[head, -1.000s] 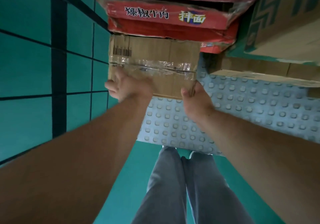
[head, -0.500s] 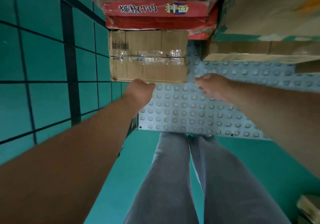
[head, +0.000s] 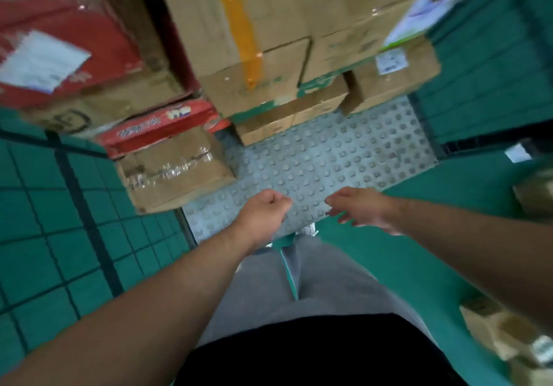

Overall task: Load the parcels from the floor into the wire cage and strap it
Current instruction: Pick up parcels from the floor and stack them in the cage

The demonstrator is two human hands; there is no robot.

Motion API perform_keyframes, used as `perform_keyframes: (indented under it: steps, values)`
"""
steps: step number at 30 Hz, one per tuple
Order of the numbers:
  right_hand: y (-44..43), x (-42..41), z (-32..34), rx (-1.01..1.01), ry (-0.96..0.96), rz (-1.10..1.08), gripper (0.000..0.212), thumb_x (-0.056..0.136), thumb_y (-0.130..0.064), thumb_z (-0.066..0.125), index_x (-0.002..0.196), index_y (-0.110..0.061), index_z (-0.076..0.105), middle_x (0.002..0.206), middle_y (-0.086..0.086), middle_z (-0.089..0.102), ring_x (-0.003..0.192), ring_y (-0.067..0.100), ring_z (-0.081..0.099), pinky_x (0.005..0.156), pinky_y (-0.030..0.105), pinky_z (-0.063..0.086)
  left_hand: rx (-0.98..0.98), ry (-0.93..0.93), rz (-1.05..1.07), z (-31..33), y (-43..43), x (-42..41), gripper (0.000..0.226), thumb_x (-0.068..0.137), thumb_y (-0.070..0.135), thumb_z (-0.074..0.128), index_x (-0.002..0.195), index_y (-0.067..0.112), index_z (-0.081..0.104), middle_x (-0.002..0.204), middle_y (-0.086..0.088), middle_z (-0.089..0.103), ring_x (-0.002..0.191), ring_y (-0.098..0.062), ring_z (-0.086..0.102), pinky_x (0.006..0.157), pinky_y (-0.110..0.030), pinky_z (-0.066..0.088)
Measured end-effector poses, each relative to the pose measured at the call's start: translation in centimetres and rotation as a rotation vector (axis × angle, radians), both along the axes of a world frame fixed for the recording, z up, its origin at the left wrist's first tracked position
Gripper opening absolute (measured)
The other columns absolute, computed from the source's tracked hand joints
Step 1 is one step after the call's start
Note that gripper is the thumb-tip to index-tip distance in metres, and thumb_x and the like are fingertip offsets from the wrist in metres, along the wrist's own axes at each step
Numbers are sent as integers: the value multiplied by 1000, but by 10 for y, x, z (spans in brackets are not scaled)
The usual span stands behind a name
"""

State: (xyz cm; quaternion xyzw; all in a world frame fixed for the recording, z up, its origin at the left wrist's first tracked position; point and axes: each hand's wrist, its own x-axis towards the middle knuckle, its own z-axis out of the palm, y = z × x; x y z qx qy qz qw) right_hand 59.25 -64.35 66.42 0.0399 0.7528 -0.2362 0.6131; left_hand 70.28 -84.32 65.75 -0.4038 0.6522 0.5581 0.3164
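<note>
Head view, looking down into the wire cage (head: pixel 45 221), whose green grid side panels stand left and right of a grey studded base plate (head: pixel 329 158). Left hand (head: pixel 263 215): fingers curled in toward the palm, holding nothing, over the near edge of the plate. Right hand (head: pixel 362 209): fingers loosely extended, holding nothing, just beside the left but not touching it. Both hands are clear of every parcel. Taped brown parcel (head: pixel 176 173): on the base plate at the cage's left side against the grid panel, with clear tape across its near face. It lies directly beneath a red printed carton (head: pixel 161 125). Tall brown carton with an orange tape stripe (head: pixel 239 26): at centre rear, stacked over a flat brown carton (head: pixel 290 113). Labelled brown carton (head: pixel 392 77): at right rear, on the plate. Loose parcels (head: pixel 505 334): on the green floor (head: pixel 404 254) at lower right, outside the cage and blurred. Grey trousers (head: pixel 314 281): the person's legs, below the hands.
</note>
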Motion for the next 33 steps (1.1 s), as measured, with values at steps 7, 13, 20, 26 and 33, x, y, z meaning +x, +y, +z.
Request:
perform_keyframes:
  steps: [7,13,20,26,33]
  values:
    - [94,115,41,-8,194,-882,16,104,-36,52,112,-25,61,118,0,70,102,18,66,87,35,50,-43,92,-547,42,50,1,18,97,35,59,90,18,62,88,-1,65,83,-21,63,72,-31,50]
    - [170,276,53,-49,171,-1510,28,104,-35,54,125,-20,61,116,1,71,95,17,67,87,35,48,-31,129,-998,69,159,45,15,102,30,56,100,18,64,97,-2,66,83,-15,59,68,-26,43]
    - [252,469,55,-31,193,-2194,26,104,-33,52,123,-19,61,113,2,71,97,21,66,89,36,45,-14,181,-1488,83,335,149,12,101,31,57,95,22,65,97,1,70,80,-14,62,69,-27,44]
    - [313,639,57,4,171,-2494,24,104,-30,51,121,-16,61,113,3,71,93,20,65,80,33,46,-28,160,-1839,80,477,297,17,101,32,55,98,18,63,99,1,70,85,-17,63,73,-29,45]
    - [388,798,63,212,173,-2654,26,105,-29,46,121,-12,59,113,4,68,91,18,63,76,31,43,84,189,-2086,89,625,458,17,101,36,55,100,21,64,104,1,72,88,-15,66,73,-30,46]
